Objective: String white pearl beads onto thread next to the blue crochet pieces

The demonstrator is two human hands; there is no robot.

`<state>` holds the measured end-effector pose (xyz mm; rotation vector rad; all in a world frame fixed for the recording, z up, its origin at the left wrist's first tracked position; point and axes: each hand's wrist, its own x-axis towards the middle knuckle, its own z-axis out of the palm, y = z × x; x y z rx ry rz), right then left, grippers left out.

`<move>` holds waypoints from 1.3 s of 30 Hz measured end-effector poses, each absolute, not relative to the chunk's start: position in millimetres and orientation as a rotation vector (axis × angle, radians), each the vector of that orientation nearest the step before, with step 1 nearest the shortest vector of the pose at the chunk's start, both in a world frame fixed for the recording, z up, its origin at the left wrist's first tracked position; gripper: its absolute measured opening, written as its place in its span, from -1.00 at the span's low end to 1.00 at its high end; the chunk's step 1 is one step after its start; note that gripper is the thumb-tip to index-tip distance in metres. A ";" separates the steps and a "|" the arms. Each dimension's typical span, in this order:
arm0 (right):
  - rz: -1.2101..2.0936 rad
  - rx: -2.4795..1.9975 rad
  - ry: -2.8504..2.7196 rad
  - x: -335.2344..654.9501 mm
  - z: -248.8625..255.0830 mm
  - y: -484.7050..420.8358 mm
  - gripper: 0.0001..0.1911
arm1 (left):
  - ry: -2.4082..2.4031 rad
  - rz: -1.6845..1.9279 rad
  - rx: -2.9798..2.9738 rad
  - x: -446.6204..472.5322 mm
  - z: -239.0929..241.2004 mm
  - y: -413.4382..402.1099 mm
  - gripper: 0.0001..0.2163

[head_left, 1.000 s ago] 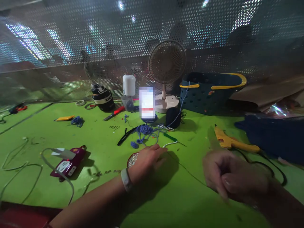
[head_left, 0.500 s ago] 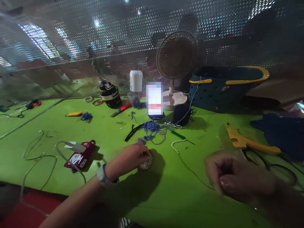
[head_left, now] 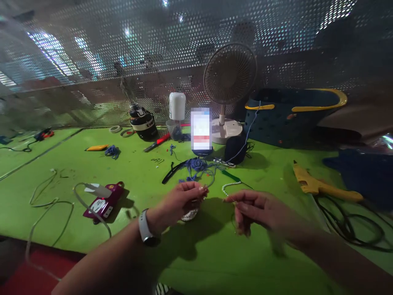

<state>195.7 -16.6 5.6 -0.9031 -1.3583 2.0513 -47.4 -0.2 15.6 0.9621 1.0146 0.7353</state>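
Note:
My left hand (head_left: 188, 198) is closed in a pinch just above a small dish of pearly beads (head_left: 189, 215); what its fingertips hold is too small to make out. To its right, my right hand (head_left: 256, 209) pinches a thin dark thread (head_left: 233, 221), which loops down below the fingers. A short strand of pearly beads (head_left: 226, 187) on that thread lies on the green table just beyond the right fingertips. Behind it rests a green-handled hook (head_left: 231, 176). Blue crocheted pieces and yarn (head_left: 196, 164) lie ahead of my left hand.
A yellow glue gun (head_left: 319, 183) with a coiled black cable is at right. A purple power strip (head_left: 106, 200) with a cable sits at left. Behind stand a lit phone (head_left: 201, 129), a fan (head_left: 230, 73), a black bottle (head_left: 143, 122) and a dark basket (head_left: 276, 127).
My left hand has lifted out of the bead dish and moved right. My right hand has moved left, toward it, bringing the thread's end close to the left fingertips.

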 end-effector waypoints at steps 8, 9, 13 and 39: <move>1.958 -1.079 -1.293 180.8 6.2 -18.1 -0.65 | 0.791 0.875 0.488 -5.9 -4.1 -1.7 -0.73; 1.953 -1.083 -1.298 180.3 6.5 -19.1 -0.64 | 0.776 0.874 0.490 -4.6 -6.1 -1.7 -0.75; 1.947 -1.087 -1.305 179.2 4.3 -22.0 -0.64 | 0.758 0.868 0.511 -1.6 -9.7 -3.4 -0.78; 1.925 -1.082 -1.343 178.8 -0.5 -24.0 -0.66 | 0.791 0.910 0.503 -1.7 -7.3 -9.7 -0.78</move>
